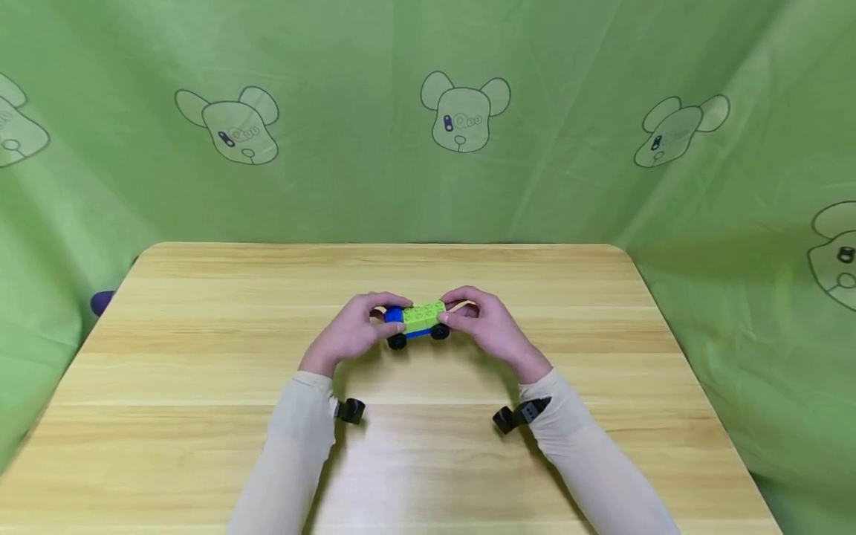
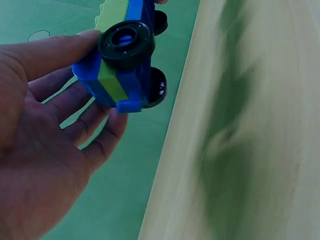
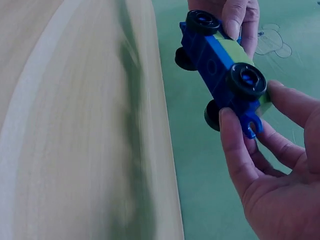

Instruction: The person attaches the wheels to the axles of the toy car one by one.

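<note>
A toy car (image 1: 421, 318) built of blocks, with a blue base, black wheels, a lime-green studded top and a blue block at its left end, is held above the middle of the table. My left hand (image 1: 354, 327) pinches the blue end between thumb and fingers. At the other end, my right hand (image 1: 487, 321) grips the green block. The left wrist view shows the car's end (image 2: 107, 80) with the left thumb beside a wheel. In the right wrist view the blue underside (image 3: 212, 65) and a small hook at the end are visible, with right fingertips touching around it.
The wooden table (image 1: 200, 446) spreads beneath both arms. Behind it and along its sides hangs a green curtain (image 1: 348, 171) printed with mouse heads. A purple object (image 1: 102, 302) pokes out past the table's left edge. Each wrist wears a black camera (image 1: 351, 411).
</note>
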### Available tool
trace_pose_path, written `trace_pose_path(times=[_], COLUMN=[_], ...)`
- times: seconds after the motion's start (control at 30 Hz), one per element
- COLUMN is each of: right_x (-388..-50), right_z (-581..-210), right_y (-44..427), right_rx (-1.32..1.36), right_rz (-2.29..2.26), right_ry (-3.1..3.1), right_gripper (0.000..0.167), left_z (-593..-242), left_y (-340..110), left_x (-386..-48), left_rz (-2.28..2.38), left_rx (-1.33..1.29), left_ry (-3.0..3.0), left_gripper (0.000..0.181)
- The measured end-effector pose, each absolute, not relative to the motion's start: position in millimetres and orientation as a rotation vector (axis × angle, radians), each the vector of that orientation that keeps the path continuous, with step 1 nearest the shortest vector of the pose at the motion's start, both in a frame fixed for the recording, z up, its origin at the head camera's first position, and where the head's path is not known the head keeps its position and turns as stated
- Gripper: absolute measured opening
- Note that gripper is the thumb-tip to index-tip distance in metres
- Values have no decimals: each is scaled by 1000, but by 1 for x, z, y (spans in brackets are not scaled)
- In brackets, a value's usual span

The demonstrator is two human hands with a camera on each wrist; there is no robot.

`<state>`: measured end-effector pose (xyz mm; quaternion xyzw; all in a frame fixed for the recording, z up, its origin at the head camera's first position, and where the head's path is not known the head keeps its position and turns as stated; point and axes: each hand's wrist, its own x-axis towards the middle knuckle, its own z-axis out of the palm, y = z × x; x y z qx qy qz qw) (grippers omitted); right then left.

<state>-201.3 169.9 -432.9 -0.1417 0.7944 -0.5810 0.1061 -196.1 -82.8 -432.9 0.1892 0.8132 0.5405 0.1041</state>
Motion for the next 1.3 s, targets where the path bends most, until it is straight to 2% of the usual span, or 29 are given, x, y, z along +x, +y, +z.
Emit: trace_pose_path(times=[0.17, 0.27, 0.53, 0.7, 1.0, 1.3], right_x=[-201, -201, -205, -209, -223, -233], right_z=[-434, -435, -433, -432, -439, -441], right_y=[171, 171, 172, 171, 169, 163], right_rx=[-389, -369, -299, -267, -270, -233], right_rz=[-1745, -1790, -1806, -1810, -1790, -1762], right_ry=[2314, 2308, 2337, 2324, 2360, 2422], right_gripper=[33, 33, 34, 34, 37, 37], left_z=[-436, -439, -444, -449, -461, -456], left_y=[-82, -81, -76, -72, -68, -66], left_x=[-199, -199, -197, -198, -205, -212], left_rz=[1760, 1889, 2110, 2194, 2218, 2150], left_rx=[546, 451, 244, 190, 110, -15], left_ry=[2411, 2385, 2301, 2302, 2305, 2401], left_gripper=[37, 41, 34, 38, 36, 37])
